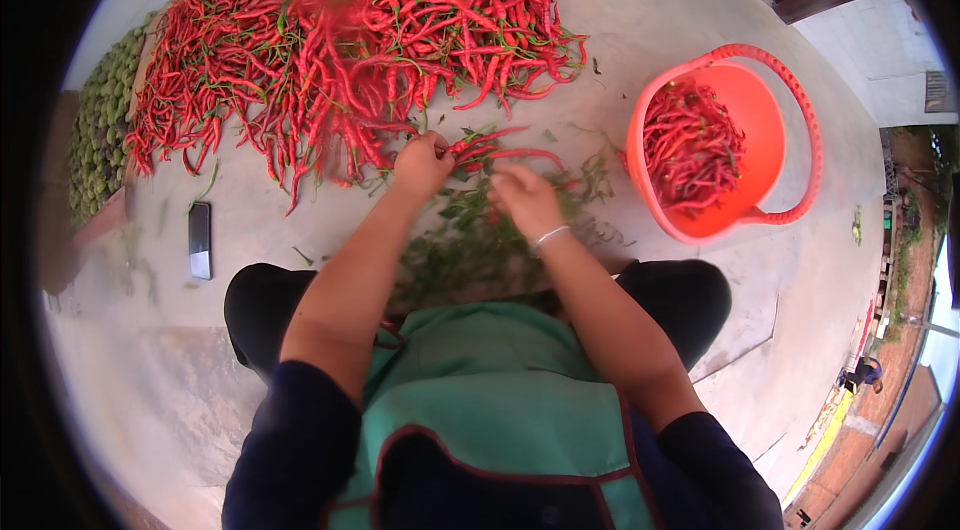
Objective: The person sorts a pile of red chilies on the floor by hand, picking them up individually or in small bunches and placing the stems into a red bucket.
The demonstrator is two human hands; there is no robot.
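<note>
My left hand (425,165) is closed around the ends of several long red chili peppers (490,136), whose tips point to the right. Close beside them is my right hand (525,200), its fingers curled and slightly blurred; what they pinch, if anything, cannot be made out. A pale bracelet (551,234) circles my right wrist. Below both hands lie green stems and leaves (465,240) on the floor, partly smeared in the picture. A large heap of red chili peppers (450,15) spreads beyond my hands.
An orange-red basket (765,145) with a tall handle stands at right, partly filled with red chili peppers. A dark phone (200,240) lies on the floor at left. Round green produce (100,120) is piled at far left. A distant person (866,374) shows at far right.
</note>
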